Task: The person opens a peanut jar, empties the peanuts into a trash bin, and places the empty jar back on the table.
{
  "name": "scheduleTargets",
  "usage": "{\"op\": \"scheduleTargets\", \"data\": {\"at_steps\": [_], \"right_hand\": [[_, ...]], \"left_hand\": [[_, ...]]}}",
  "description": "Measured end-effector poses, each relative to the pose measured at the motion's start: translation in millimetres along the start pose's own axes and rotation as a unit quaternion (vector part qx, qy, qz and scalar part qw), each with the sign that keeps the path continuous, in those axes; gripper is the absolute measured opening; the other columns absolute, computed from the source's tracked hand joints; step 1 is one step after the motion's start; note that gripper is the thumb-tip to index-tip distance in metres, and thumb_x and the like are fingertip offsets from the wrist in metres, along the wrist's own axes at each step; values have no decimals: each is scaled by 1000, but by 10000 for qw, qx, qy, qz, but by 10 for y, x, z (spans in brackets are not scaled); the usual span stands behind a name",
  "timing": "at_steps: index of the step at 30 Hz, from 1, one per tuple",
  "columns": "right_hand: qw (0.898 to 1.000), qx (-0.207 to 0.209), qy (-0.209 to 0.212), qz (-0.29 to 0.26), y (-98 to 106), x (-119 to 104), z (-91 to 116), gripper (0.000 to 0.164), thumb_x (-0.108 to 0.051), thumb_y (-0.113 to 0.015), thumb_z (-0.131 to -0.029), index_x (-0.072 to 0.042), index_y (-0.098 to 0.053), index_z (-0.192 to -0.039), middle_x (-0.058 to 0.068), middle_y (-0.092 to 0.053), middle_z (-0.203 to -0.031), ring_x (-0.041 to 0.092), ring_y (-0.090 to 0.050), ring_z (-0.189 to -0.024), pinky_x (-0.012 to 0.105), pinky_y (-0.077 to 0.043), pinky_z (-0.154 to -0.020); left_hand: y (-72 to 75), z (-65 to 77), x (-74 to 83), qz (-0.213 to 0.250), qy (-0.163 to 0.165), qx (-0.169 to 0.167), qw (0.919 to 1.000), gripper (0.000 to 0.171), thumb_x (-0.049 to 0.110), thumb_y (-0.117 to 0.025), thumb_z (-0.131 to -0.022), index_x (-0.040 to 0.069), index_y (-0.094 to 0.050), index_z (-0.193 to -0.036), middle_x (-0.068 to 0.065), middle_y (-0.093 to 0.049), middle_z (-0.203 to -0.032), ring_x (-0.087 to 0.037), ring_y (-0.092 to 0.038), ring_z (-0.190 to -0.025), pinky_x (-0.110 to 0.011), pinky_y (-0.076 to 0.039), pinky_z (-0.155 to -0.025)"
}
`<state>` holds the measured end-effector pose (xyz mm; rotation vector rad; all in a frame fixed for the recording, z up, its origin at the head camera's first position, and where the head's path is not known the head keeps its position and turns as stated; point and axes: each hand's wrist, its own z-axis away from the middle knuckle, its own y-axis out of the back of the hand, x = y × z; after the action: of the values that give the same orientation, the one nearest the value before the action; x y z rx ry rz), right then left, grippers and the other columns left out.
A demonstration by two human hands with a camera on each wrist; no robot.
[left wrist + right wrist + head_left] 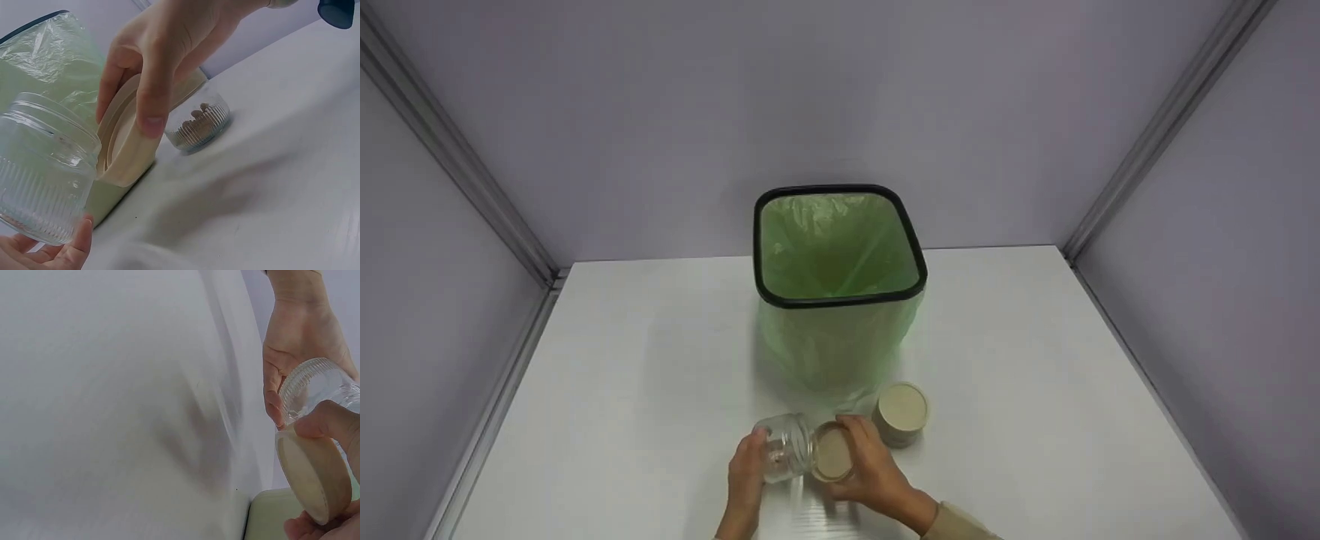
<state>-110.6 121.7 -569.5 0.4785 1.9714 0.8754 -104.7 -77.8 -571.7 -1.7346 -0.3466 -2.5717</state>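
Observation:
My left hand (746,474) grips a clear ribbed glass jar (784,450), tilted with its uncovered mouth toward the right. Whether anything lies inside it is hard to tell. In my right hand (879,474) is a round beige lid (832,453), pinched at its edge between thumb and fingers. The left wrist view shows the lid (128,151) close beside the jar's mouth, its inner side toward the glass (48,169). To the right of the right hand stands a second glass jar (198,126) with brown lumps in it, capped by a beige lid (904,407).
Behind the jars stands a bin with a black rim (844,302) and a pale green liner (836,341), its top uncovered. All this is on a white table (1005,360). Grey walls (660,135) enclose the back and both sides.

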Motion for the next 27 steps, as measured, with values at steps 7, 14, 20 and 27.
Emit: {"op": "scheduleTargets", "data": {"at_steps": [7, 14, 20, 27], "right_hand": [[9906, -321, -146, -1322, 37, 21, -1, 83, -21, -85, -69, -3, -41, -137, 11, -51, -129, 24, -54, -114, 35, -50, -97], [9630, -823, -539, -2510, 41, 44, -24, 76, -16, -81, -73, -3, -42, -137, 16, -45, -127, 22, -51, -116, 45, -50, -101], [9455, -1153, -782, -2944, 70, 52, -46, 77, -13, -77, -73, -6, -40, -141, 17, -39, -124, 10, -41, -110, 43, -49, -103], [9337, -1233, -799, -3266, 67, 54, -70, 79, -12, -76, -74, -8, -39, -143, 20, -38, -130, 8, -41, -110, 28, -51, -98]], "left_hand": [[-13, 21, -17, -33, -39, 44, 10000, 68, 57, -31, -100, 1, -49, -134, -23, -63, -125, -34, -60, -114, -43, -51, -91], [-53, 39, -14, -62, 57, 70, 9999, 68, 59, -32, -98, 3, -52, -133, -22, -61, -128, -36, -58, -119, -49, -46, -100], [-59, 46, -19, 93, -17, -154, 9998, 69, 56, -33, -99, -1, -47, -136, -25, -58, -130, -38, -55, -121, -52, -43, -104], [-71, 59, -38, 2, -29, -464, 9989, 73, 59, -32, -98, 0, -41, -140, -22, -55, -133, -38, -53, -125, -56, -41, -106]]}}
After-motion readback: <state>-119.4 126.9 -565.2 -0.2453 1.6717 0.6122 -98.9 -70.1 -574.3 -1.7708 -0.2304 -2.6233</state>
